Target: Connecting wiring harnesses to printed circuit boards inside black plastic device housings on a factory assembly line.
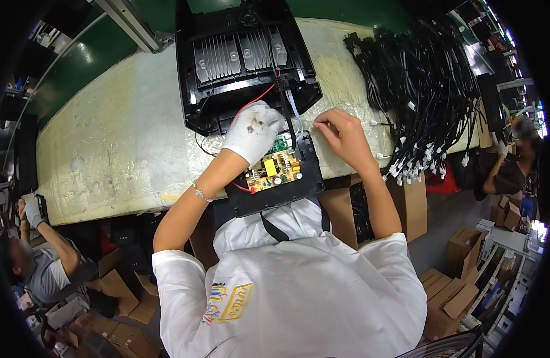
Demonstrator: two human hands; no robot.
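The circuit board (274, 168) was yellow and green and sat inside a flat black tray-like case (287, 191) at the near edge of the table (108, 143). Small parts stood on the board. A red wire (251, 105) and some black wires ran from it up to a bigger black case (245, 59) lying open farther back on the table. Inside that bigger case were grey metal fins.

The left hand (254, 130) wore a white glove and rested on the top end of the board, where the wires met. Its fingers were curled down, but I cannot tell what they held.

The right hand (342, 134) was bare. Its fingers (320, 124) were pinched shut on the end of a thin white wire (299, 122), just right of the board.

A big pile of black cables (424, 89) with white plugs lay on the right side of the table. Brown cardboard boxes (454, 298) stood on the floor below.
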